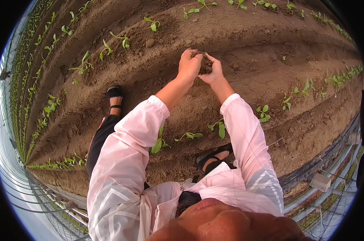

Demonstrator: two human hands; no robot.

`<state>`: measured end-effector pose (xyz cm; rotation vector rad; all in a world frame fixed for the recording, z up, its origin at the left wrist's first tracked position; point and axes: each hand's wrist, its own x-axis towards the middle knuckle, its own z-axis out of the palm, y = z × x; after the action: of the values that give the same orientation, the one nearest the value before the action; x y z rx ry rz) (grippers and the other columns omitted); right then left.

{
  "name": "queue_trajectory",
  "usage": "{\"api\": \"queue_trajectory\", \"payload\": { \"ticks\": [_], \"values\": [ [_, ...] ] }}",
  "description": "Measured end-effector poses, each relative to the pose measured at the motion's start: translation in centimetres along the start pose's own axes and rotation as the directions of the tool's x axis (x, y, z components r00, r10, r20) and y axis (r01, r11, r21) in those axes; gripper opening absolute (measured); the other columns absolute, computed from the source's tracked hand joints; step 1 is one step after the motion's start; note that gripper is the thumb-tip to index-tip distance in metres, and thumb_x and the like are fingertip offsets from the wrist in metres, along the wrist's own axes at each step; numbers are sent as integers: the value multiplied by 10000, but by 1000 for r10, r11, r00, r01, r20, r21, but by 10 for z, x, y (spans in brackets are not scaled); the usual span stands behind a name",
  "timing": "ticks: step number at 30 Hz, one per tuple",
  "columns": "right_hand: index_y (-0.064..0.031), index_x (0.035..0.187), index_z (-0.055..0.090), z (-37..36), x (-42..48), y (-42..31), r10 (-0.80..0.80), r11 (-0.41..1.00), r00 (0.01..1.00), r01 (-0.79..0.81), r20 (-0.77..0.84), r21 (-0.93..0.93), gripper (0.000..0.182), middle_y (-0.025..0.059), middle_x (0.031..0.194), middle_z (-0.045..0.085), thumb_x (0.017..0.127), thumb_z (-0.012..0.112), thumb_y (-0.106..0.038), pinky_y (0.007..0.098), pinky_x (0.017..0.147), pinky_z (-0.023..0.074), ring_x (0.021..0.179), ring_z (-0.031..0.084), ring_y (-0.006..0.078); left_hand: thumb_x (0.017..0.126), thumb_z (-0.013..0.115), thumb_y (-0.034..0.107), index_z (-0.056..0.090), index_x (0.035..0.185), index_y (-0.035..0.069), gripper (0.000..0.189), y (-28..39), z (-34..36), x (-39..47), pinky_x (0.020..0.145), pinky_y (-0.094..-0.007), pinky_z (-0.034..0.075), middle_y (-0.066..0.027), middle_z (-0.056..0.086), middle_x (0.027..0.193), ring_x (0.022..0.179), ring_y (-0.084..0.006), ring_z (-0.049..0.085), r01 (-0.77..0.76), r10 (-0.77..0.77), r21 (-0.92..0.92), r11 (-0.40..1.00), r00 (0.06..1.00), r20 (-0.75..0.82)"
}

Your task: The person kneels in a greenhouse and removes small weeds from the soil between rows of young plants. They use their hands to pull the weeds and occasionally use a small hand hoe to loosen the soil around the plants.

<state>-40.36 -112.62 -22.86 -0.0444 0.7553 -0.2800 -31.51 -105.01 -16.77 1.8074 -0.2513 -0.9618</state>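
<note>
My left hand (190,64) and my right hand (213,69) are cupped together around a clump of brown soil (205,65), held over the furrow beyond the nearest planted ridge. The left hand's fingers curl over the clump's far left side, and the right hand supports it from the right and below. Below the hands is the soil ridge (191,110) with young leafy seedlings; one seedling (219,128) stands beside my right sleeve, another (189,136) lies low between my forearms, and a third (160,141) is by my left sleeve.
My feet in black sandals, one (115,95) at left in the furrow and one (213,156) below the near seedlings. More seedling rows (153,24) run across ridges ahead and to the left. A greenhouse frame (7,168) curves at the left edge; a concrete block (320,182) sits at lower right.
</note>
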Motion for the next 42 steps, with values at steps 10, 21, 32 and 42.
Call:
{"api": "queue_trajectory", "payload": {
  "ticks": [10, 21, 32, 42],
  "values": [
    [-11, 1267, 521, -1, 1, -92, -133, 962, 991, 137, -34, 235, 374, 193, 1256, 560, 1000, 468, -268, 511, 925, 512, 1107, 577, 356, 838, 687, 320, 707, 1081, -6, 408, 75, -9, 212, 776, -360, 519, -122, 729, 903, 831, -232, 686, -319, 480, 549, 772, 860, -174],
    [-21, 1237, 523, 11, -5, -124, -215, 911, 976, 189, 32, 366, 342, 193, 1217, 565, 1013, 443, -267, 514, 906, 520, 1092, 571, 344, 834, 684, 349, 697, 1111, 0, 446, 131, -4, 308, 842, -349, 515, -132, 729, 995, 928, -250, 691, -549, 693, 609, 573, 721, -3],
    [-40, 1216, 558, 18, -78, -121, -360, 685, 929, 198, 89, 701, 303, 155, 1195, 596, 996, 482, -235, 518, 908, 521, 1067, 585, 340, 820, 677, 279, 616, 738, -19, 315, 156, -29, 164, 612, -333, 460, -67, 599, 643, 601, -147, 540, -428, 439, 706, 564, 880, 182],
    [-97, 1297, 553, 1, -295, -130, -63, 717, 844, 409, -532, 564, 373, 137, 1307, 547, 948, 549, -228, 538, 950, 480, 1167, 540, 346, 822, 717, 289, 685, 1050, 2, 368, 175, -146, -65, 907, -417, 489, -204, 646, 1071, 1011, -336, 625, -68, 157, 909, 411, 988, 3]
  ]
}}
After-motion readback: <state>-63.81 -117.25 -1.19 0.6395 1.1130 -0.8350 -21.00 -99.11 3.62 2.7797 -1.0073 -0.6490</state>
